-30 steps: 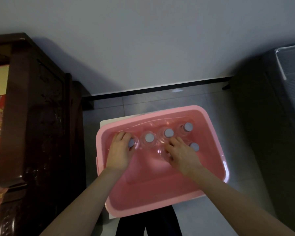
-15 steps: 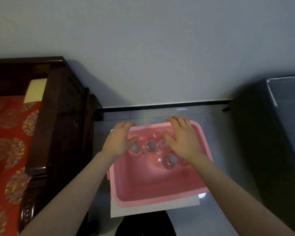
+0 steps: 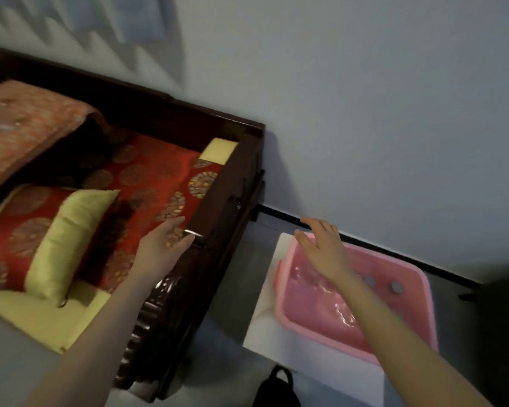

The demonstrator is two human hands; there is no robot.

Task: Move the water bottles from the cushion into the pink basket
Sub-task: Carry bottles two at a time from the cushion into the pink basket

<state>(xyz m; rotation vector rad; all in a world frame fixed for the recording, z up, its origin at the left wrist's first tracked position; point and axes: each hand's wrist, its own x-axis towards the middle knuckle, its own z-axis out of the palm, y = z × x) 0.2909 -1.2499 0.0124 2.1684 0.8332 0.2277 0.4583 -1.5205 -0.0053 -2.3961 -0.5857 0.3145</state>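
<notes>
Both hands are seen empty, the fingers straight and loosely spread. The left hand (image 3: 162, 249) is held over the edge of the red seat pad (image 3: 147, 177), and the right hand (image 3: 325, 251) above the pink basket (image 3: 429, 312), where grey caps of water bottles (image 3: 396, 287) are seen at 4 o'clock from it. Something clear and blurred lies on the orange cushion (image 3: 27, 124), at 10 o'clock from the nearer left hand. If these are bottles, their long axis cannot be told.

No legible text, labels or nos. anywhere; frame blurred
</notes>
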